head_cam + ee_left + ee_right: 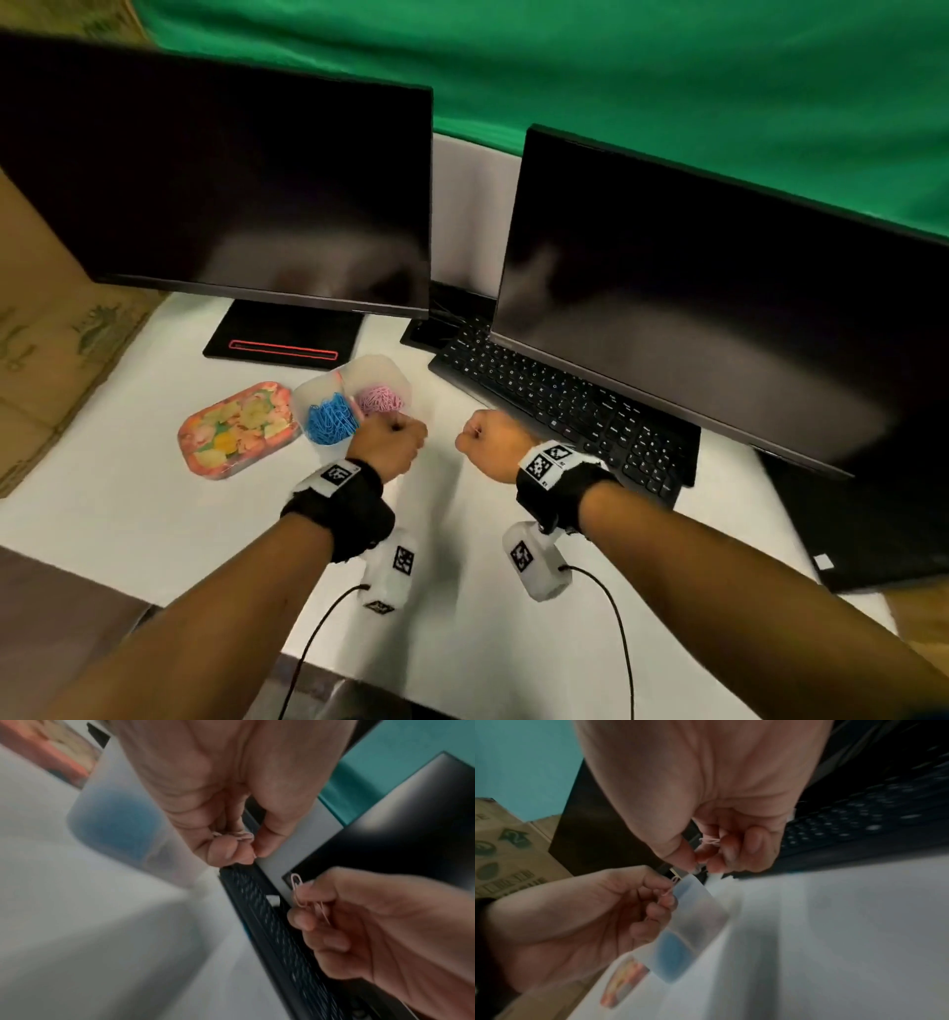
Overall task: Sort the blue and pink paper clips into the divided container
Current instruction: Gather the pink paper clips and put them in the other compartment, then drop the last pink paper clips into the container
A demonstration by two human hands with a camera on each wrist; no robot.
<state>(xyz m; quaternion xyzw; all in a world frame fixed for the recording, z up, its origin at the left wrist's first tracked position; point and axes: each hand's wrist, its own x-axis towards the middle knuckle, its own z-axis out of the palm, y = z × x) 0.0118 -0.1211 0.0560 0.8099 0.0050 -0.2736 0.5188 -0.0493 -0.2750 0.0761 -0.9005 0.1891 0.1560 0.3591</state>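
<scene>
Both hands pinch pink paper clips: the left hand (387,442) holds some (244,837) at the container's near edge, and the right hand (488,442), at its 3 o'clock, holds others (299,892). The clips are probably light, springy wire that tangles, best taken by the loop ends. The divided container (380,367) holds blue clips (331,424) nearest and pink clips (380,401) at 1 o'clock.
</scene>
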